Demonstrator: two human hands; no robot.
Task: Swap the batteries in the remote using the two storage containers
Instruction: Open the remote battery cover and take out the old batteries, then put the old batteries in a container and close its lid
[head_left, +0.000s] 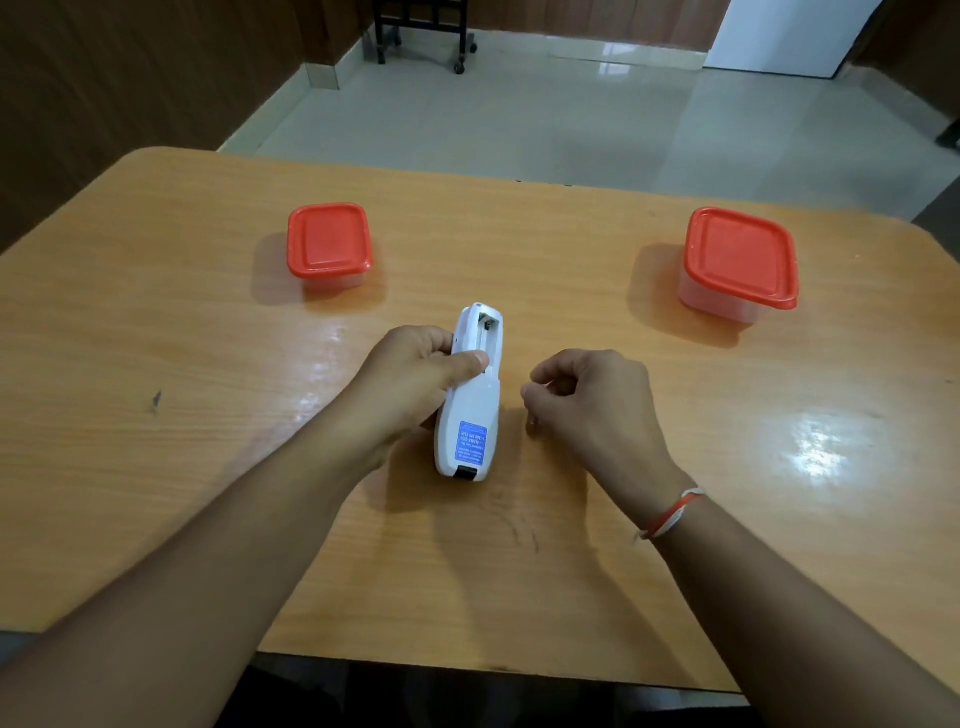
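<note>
Remote (470, 410) held by left hand (410, 379) above glossy wooden table (182, 338), tiled floor beyond.

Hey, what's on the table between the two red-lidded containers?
In the head view, only bare tabletop lies between the left container and right container; the remote sits nearer.

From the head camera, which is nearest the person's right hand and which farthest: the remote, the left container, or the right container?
1. White remote: just left of the right hand, held by the left hand.
2. Right red-lidded container: beyond it, to the right.
3. Left red-lidded container: across the table, far left.
</note>
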